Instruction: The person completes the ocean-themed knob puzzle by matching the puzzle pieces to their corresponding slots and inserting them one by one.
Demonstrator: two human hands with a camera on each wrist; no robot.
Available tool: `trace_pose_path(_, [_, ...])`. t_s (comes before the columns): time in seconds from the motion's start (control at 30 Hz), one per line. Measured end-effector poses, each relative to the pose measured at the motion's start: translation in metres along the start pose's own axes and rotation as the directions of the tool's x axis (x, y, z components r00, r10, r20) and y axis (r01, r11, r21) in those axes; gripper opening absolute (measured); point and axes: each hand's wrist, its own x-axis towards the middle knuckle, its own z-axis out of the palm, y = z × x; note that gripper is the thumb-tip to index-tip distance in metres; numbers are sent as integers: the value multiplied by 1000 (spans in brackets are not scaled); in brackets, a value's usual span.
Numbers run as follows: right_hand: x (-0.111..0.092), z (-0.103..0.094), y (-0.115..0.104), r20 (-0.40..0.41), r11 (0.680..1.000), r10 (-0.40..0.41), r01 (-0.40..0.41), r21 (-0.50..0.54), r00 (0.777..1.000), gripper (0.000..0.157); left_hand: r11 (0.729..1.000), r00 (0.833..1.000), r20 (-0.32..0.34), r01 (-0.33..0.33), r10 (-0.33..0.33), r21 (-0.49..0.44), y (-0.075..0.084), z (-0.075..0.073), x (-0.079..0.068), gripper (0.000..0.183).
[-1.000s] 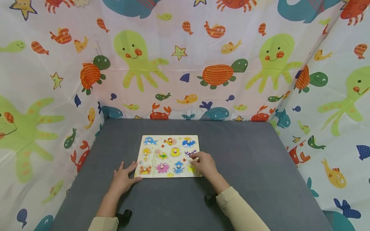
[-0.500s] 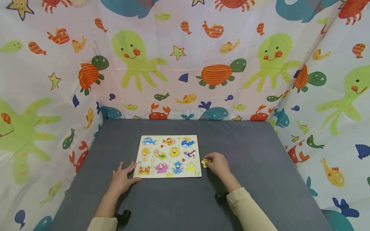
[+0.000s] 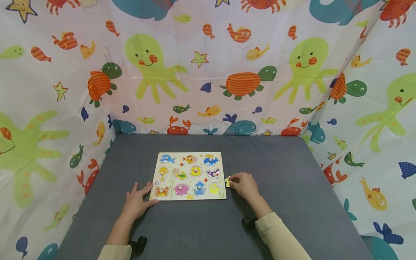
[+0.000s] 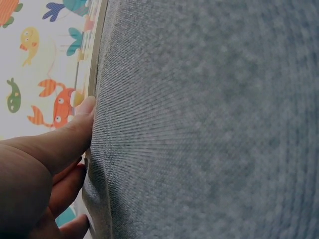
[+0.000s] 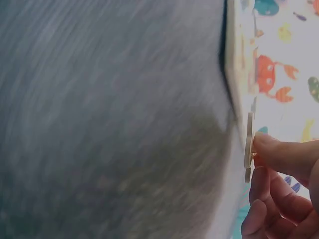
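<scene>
A wooden knob puzzle board (image 3: 189, 182) with sea-animal pieces lies on the grey table. My left hand (image 3: 136, 200) is at its front left corner, fingers spread, with the thumb (image 4: 75, 130) touching the front edge in the left wrist view. Just off the right edge of the board, my right hand (image 3: 244, 185) pinches a yellow star-shaped puzzle piece (image 3: 228, 181) by its knob. The right wrist view shows this piece (image 5: 248, 149) edge-on between table and fingertips; most of the knob is hidden. A yellow star-shaped recess (image 3: 214, 188) shows at the board's front right.
The grey table (image 3: 276, 173) extends around the board. A curtain (image 3: 208, 83) printed with sea animals hangs behind it and along both sides. A black wrist strap (image 3: 139, 245) is on the left forearm, another black strap (image 3: 248, 223) on the right.
My right hand has moved right, off the board, with the yellow star piece, then slightly back left toward the edge. The star recess is uncovered. The left hand has stayed at the corner.
</scene>
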Motion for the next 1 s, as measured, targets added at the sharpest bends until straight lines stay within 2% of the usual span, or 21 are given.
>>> trace_pose_path(0.17, [-6, 4, -19, 6, 998, -53, 52, 41, 999, 9, 1000, 1000, -6, -2, 2, 1, -2, 1, 0, 89])
trace_pose_path(0.47, [-13, 27, -39, 57, 991, -130, 128, 39, 990, 7, 1000, 1000, -9, 15, -15, 12, -2, 2, -2, 88])
trace_pose_path(0.7, [-12, 38, -42, 96, 994, -107, 107, 14, 990, 7, 1000, 1000, 0, 25, -25, 6, -2, 5, 0, 90])
trace_pose_path(1.0, [-11, 32, -47, 107, 992, -121, 123, -11, 987, 6, 1000, 1000, -4, 24, -24, 0, -2, 3, 4, 88])
